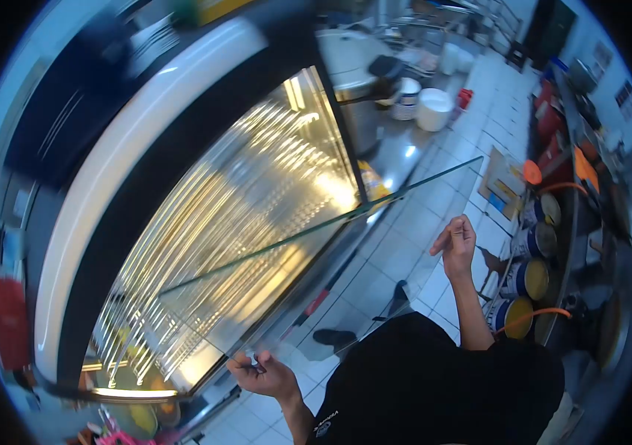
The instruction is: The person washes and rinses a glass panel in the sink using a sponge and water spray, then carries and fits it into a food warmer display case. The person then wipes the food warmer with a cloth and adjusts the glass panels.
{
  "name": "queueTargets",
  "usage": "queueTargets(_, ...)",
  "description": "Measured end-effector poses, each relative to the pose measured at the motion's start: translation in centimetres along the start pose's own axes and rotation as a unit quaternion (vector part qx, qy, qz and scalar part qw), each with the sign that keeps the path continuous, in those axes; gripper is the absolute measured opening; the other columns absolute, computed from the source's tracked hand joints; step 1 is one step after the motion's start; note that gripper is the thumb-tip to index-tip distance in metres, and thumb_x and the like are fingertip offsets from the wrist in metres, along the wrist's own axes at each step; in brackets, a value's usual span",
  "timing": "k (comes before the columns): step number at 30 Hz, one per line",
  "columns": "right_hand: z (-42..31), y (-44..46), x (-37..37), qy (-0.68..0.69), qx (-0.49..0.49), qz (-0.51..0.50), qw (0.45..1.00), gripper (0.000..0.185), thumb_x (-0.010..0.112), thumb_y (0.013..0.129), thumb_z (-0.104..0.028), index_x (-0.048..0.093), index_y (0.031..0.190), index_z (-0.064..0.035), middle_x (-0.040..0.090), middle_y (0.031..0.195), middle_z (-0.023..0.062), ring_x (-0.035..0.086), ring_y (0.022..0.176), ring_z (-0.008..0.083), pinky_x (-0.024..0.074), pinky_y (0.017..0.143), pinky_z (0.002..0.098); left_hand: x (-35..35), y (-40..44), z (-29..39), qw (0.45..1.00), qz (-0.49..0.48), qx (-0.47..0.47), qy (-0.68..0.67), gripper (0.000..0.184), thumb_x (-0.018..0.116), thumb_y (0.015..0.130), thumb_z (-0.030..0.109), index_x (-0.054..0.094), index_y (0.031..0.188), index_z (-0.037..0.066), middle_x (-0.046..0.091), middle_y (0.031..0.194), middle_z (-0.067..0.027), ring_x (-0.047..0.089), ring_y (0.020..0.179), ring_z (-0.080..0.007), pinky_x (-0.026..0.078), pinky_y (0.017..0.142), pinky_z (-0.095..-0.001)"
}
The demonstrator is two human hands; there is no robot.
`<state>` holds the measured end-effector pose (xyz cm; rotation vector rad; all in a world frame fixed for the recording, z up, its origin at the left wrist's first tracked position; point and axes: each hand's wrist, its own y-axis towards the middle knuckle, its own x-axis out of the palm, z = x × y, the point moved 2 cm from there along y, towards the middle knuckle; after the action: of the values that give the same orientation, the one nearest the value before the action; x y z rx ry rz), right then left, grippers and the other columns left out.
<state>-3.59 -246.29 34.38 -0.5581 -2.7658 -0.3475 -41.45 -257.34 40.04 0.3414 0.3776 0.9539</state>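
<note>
A large clear glass pane point(419, 185) with a green edge slants across the view in front of a lit display cabinet point(175, 111). My left hand point(264, 375) is closed at the pane's lower left side, fingers curled around its edge. Farther right, my right hand point(457, 241) is closed at the pane's right side, with its fingers bent and pressed together. Through the glass, shiny wire racks point(256, 170) glow yellow inside the cabinet; they are streaked by blur. The near edge of the pane is hard to make out.
White tubs point(433, 110) and stacked paper buckets point(405, 99) stand on a steel counter point(405, 159) beyond the cabinet. Along the right, several large tins point(527, 279) sit under a shelf with an orange hose point(534, 315). A cardboard box point(503, 182) lies on the tiled floor point(379, 256).
</note>
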Motion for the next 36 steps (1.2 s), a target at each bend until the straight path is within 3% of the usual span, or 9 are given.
queueTargets(3, -1.9, 3.5, -9.9, -0.006, -0.032, 0.067, 0.997, 0.032, 0.048, 0.103, -0.035, 0.047, 0.087, -0.0072, 0.057, 0.058, 0.0076, 0.058, 0.045, 0.0167, 0.0486, 0.043, 0.0273, 8.7, -3.8, 4.4, 0.998, -0.06, 0.009, -0.033, 0.062, 0.074, 0.082, 0.054, 0.035, 0.075, 0.006, 0.029, 0.071, 0.0032, 0.029, 0.056, -0.0069, 0.021, 0.046, -0.0251)
queueTargets(6, -2.6, 5.2, -17.8, -0.017, -0.024, 0.151, 0.988, 0.033, 0.047, 0.103, -0.036, 0.048, 0.089, -0.0059, 0.057, 0.059, 0.0081, 0.057, 0.046, 0.017, 0.0478, 0.043, 0.0276, 16.5, -7.2, 8.6, 0.979, -0.147, 0.14, -0.008, 0.046, 0.066, 0.093, 0.042, 0.038, 0.081, 0.007, 0.035, 0.066, 0.003, 0.04, 0.057, -0.0055, 0.033, 0.05, -0.0214)
queueTargets(10, -6.1, 11.4, -26.4, 0.002, -0.044, 0.19, 0.981, 0.033, 0.047, 0.103, -0.037, 0.047, 0.089, -0.0069, 0.057, 0.058, 0.0077, 0.057, 0.045, 0.0168, 0.0475, 0.043, 0.0268, 26.3, -10.9, 15.8, 0.97, -0.215, 0.104, -0.052, 0.052, 0.079, 0.082, 0.038, 0.039, 0.072, 0.006, 0.029, 0.063, 0.0019, 0.03, 0.056, -0.0105, 0.023, 0.051, -0.0283)
queueTargets(11, -6.0, 13.3, -28.3, 0.01, -0.051, 0.194, 0.98, 0.033, 0.047, 0.103, -0.037, 0.047, 0.088, -0.0075, 0.057, 0.058, 0.0077, 0.056, 0.044, 0.0167, 0.0473, 0.042, 0.0267, 29.2, -11.4, 17.0, 0.962, -0.214, 0.162, -0.055, 0.049, 0.08, 0.082, 0.035, 0.041, 0.073, 0.006, 0.029, 0.059, 0.0018, 0.029, 0.055, -0.0106, 0.024, 0.05, -0.0287)
queueTargets(18, -5.6, 25.1, -40.1, 0.019, -0.056, 0.266, 0.962, 0.032, 0.048, 0.103, -0.036, 0.047, 0.086, -0.0096, 0.057, 0.058, 0.0068, 0.056, 0.044, 0.0157, 0.047, 0.041, 0.026, 48.4, -16.8, 24.5, 0.933, -0.33, 0.13, -0.054, 0.04, 0.075, 0.087, 0.021, 0.041, 0.074, 0.005, 0.039, 0.063, 0.0026, 0.034, 0.057, -0.0078, 0.029, 0.051, -0.0257)
queueTargets(19, -5.7, 26.8, -41.8, -0.001, -0.055, 0.281, 0.958, 0.031, 0.049, 0.102, -0.037, 0.049, 0.087, -0.0097, 0.057, 0.058, 0.0065, 0.056, 0.044, 0.0152, 0.0473, 0.041, 0.0257, 51.8, -17.7, 24.8, 0.934, -0.339, 0.084, -0.077, 0.044, 0.082, 0.079, 0.025, 0.044, 0.074, 0.005, 0.043, 0.056, -0.0006, 0.039, 0.05, -0.0113, 0.032, 0.047, -0.0286)
queueTargets(22, -6.6, 32.2, -47.3, -0.044, -0.057, 0.331, 0.941, 0.026, 0.047, 0.103, -0.033, 0.049, 0.091, -0.0106, 0.055, 0.06, 0.0039, 0.055, 0.046, 0.0134, 0.0477, 0.041, 0.0273, 62.7, -20.7, 25.1, 0.914, -0.376, 0.142, -0.054, 0.045, 0.083, 0.079, 0.026, 0.044, 0.073, 0.005, 0.044, 0.053, -0.0032, 0.041, 0.047, -0.0139, 0.033, 0.046, -0.031)
queueTargets(30, -11.8, 41.6, -62.5, -0.13, -0.052, 0.502, 0.853, 0.024, 0.053, 0.101, -0.035, 0.056, 0.097, -0.0114, 0.054, 0.06, 0.0028, 0.052, 0.045, 0.0113, 0.0462, 0.043, 0.0244, 93.3, -31.4, 34.5, 0.822, -0.541, 0.141, -0.113, 0.05, 0.074, 0.083, 0.045, 0.048, 0.072, 0.004, 0.054, 0.054, -0.0128, 0.054, 0.05, -0.0353, 0.04, 0.049, -0.043)
queueTargets(36, -12.8, 53.9, -70.4, -0.192, -0.053, 0.586, 0.785, 0.035, 0.052, 0.101, -0.039, 0.048, 0.081, -0.0105, 0.051, 0.057, 0.0026, 0.05, 0.042, 0.011, 0.0426, 0.038, 0.0244, 114.0, -41.5, 38.7, 0.737, -0.652, 0.161, -0.069, 0.056, 0.065, 0.086, 0.056, 0.049, 0.073, 0.004, 0.058, 0.059, -0.0162, 0.058, 0.058, -0.0419, 0.042, 0.055, -0.0504)
